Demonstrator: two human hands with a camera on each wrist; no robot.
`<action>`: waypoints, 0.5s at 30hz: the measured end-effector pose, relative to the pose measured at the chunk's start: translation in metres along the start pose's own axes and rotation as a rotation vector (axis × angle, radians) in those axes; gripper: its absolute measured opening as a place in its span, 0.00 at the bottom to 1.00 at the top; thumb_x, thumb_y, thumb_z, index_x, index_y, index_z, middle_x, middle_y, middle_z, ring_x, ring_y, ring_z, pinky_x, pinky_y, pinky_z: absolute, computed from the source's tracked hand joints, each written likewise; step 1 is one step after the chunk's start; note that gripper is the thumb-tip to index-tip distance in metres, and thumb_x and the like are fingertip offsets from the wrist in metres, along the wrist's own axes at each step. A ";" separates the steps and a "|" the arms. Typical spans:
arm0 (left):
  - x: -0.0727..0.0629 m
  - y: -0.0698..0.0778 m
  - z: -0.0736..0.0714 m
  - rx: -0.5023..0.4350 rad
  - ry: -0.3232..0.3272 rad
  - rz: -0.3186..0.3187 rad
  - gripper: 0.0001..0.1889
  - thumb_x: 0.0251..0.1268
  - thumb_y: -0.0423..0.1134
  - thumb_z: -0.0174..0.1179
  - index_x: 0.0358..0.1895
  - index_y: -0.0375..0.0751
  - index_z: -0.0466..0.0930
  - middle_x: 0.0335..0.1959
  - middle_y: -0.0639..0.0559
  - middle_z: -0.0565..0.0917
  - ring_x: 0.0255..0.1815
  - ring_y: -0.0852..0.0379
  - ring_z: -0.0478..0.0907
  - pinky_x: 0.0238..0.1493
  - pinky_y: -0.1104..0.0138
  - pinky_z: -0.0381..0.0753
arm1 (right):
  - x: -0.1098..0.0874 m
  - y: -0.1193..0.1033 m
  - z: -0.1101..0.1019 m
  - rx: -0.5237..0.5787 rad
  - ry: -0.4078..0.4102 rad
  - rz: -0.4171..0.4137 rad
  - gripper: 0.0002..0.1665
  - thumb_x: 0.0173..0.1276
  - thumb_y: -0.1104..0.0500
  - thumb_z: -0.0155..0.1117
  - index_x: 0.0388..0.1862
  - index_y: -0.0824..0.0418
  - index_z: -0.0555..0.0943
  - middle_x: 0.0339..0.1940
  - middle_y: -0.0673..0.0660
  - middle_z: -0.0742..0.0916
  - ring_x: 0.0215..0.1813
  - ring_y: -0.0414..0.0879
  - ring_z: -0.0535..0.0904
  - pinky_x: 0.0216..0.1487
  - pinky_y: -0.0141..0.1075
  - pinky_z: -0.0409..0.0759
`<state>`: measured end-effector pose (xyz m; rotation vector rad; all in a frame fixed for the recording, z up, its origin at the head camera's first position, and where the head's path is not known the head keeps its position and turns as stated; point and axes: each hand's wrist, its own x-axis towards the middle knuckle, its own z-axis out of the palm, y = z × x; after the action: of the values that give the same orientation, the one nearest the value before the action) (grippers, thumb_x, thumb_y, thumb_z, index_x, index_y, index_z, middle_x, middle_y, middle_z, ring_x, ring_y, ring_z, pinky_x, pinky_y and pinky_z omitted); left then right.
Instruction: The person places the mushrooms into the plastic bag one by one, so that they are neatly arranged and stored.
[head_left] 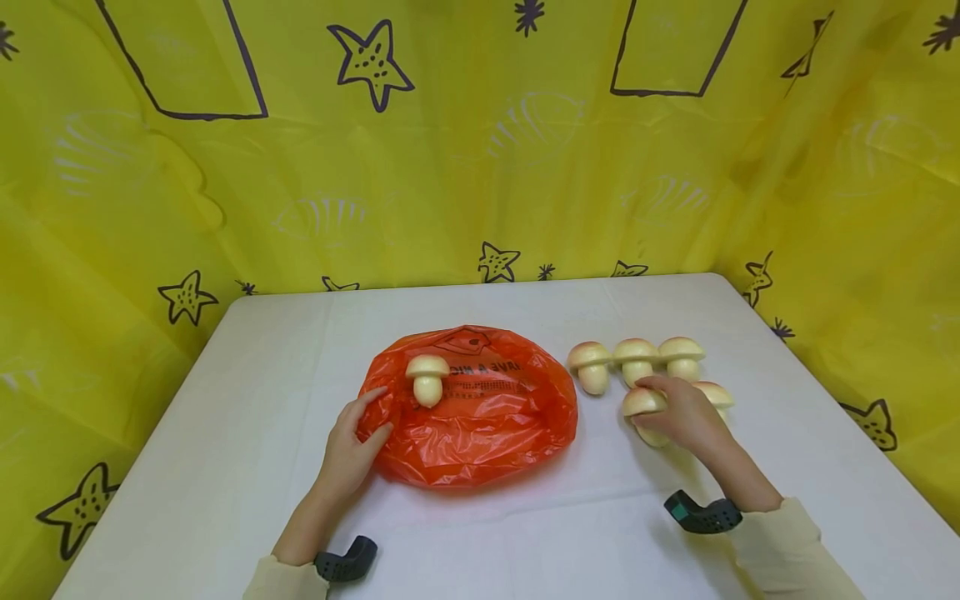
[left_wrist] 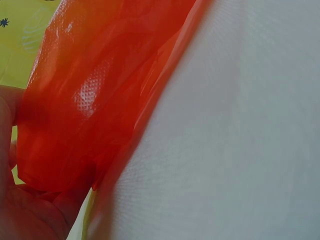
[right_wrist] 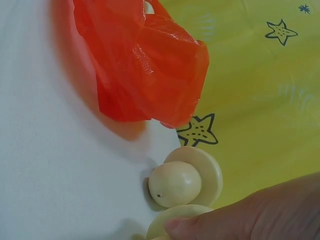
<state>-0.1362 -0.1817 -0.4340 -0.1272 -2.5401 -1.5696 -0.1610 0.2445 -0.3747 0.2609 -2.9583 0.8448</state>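
A red plastic bag (head_left: pixel 480 433) lies spread open on the table, with one cream toy mushroom (head_left: pixel 428 382) inside near its left side. My left hand (head_left: pixel 352 442) holds the bag's left edge between thumb and fingers; the left wrist view shows the red film (left_wrist: pixel 85 115) against that hand (left_wrist: pixel 35 210). To the right of the bag, my right hand (head_left: pixel 684 412) grips a mushroom (head_left: pixel 643 403) by its cap. In the right wrist view the thumb (right_wrist: pixel 187 227) presses on a pale cap, and another mushroom (right_wrist: pixel 177 182) stands just beyond.
Behind the right hand, mushrooms stand in a row: a left one (head_left: pixel 591 367), a middle one (head_left: pixel 635 358) and a right one (head_left: pixel 682 358). Another mushroom (head_left: pixel 716 395) is partly hidden by the hand. A yellow patterned curtain (head_left: pixel 450 167) surrounds the white table (head_left: pixel 247 400).
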 end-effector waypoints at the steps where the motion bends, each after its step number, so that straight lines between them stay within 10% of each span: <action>1: 0.000 0.000 0.000 0.001 0.000 0.002 0.24 0.60 0.31 0.56 0.62 0.43 0.67 0.59 0.40 0.66 0.60 0.43 0.62 0.55 0.46 0.68 | -0.001 0.000 0.000 -0.008 0.000 0.001 0.29 0.47 0.61 0.72 0.49 0.72 0.77 0.46 0.70 0.80 0.45 0.65 0.75 0.42 0.55 0.72; 15: 0.000 0.000 0.000 -0.006 0.011 0.008 0.24 0.60 0.30 0.55 0.61 0.42 0.67 0.58 0.39 0.67 0.60 0.43 0.62 0.57 0.45 0.64 | -0.002 -0.004 0.001 -0.063 -0.005 -0.036 0.30 0.51 0.58 0.70 0.51 0.72 0.76 0.45 0.68 0.81 0.42 0.62 0.77 0.38 0.53 0.73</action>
<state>-0.1362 -0.1819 -0.4339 -0.1287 -2.5230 -1.5710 -0.1582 0.2410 -0.3734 0.3122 -2.9692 0.7471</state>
